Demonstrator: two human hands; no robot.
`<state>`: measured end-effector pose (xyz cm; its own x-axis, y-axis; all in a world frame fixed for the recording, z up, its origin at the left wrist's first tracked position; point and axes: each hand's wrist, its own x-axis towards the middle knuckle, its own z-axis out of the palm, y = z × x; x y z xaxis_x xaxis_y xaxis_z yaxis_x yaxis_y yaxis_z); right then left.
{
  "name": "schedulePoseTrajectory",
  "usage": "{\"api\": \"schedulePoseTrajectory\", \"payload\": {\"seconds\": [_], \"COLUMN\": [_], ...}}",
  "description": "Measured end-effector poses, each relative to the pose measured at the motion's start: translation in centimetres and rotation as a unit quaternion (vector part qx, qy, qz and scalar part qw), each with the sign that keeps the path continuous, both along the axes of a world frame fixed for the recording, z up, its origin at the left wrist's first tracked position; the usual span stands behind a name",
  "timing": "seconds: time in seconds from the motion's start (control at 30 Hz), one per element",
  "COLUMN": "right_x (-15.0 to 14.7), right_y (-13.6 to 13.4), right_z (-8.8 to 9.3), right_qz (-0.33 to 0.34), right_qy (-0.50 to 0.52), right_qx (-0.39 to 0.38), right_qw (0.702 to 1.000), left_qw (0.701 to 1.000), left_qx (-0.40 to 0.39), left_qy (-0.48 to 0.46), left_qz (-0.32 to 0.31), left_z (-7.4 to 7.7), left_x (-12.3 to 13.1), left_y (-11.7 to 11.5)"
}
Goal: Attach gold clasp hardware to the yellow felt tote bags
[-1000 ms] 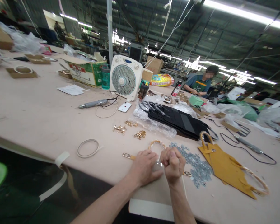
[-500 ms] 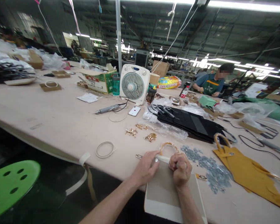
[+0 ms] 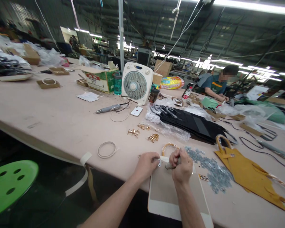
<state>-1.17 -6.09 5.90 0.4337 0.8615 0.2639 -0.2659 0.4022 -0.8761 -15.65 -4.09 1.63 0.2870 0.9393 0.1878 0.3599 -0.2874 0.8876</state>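
A beige, pale-edged bag panel (image 3: 163,193) lies at the table's front edge, partly over it. A plastic-wrapped tan handle (image 3: 169,145) loops up beyond its top. My left hand (image 3: 146,166) is closed on the panel's upper left edge, fingertips beside a small metal plate (image 3: 159,162). Above the panel, my right hand (image 3: 183,166) is wrapped round a greyish, rod-like tool (image 3: 169,166), its blunt end pointing left towards the plate. A gold-coloured metal fitting (image 3: 203,177) shows at the panel's right edge. The hand hides most of the tool.
Loose grey metal plates (image 3: 212,171) spread to the right, beside a mustard bag (image 3: 244,174). Gold fasteners (image 3: 153,137), a phone (image 3: 136,110), a grey corded tool (image 3: 109,109) and a fan (image 3: 136,84) lie beyond. Black bags (image 3: 194,123) are stacked behind. A co-worker (image 3: 213,84) sits far right.
My right hand has turned and risen slightly, so the greyish tool now shows. My left hand has shifted a little left on the panel edge. The co-worker's arms have moved right.
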Motion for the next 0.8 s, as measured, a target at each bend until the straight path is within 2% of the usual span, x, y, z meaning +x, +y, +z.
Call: {"api": "schedulePoseTrajectory", "payload": {"seconds": [0.13, 0.3, 0.43, 0.6, 0.7, 0.8], "right_x": [-2.0, -3.4, -3.4, -3.6, -3.7, -3.1], "right_y": [0.0, -0.3, -0.2, 0.4, 0.9, 1.4], "right_z": [-1.1, -2.0, -2.9, -3.5, -3.2, -2.5], "right_qz": [0.032, 0.009, -0.027, -0.066, -0.081, -0.054], "right_qy": [-0.016, -0.053, -0.141, -0.274, -0.261, -0.174], "right_qx": [0.026, 0.031, 0.032, 0.029, 0.003, -0.013], "right_qw": [0.999, 0.998, 0.989, 0.959, 0.962, 0.983], "left_qw": [1.0, 0.999, 0.998, 0.997, 0.996, 0.993], "left_qx": [-0.015, -0.016, 0.002, 0.034, 0.066, 0.103], "left_qy": [-0.013, -0.025, -0.022, -0.01, 0.007, 0.036], "left_qz": [-0.017, -0.036, -0.06, -0.061, -0.052, -0.051], "left_z": [0.1, 0.3, 0.4, 0.4, 0.4, 0.3], "left_x": [-0.3, -0.6, -0.7, -0.9, -1.1, -1.1], "left_y": [0.3, 0.4, 0.4, 0.1, -0.5, -1.2]}}
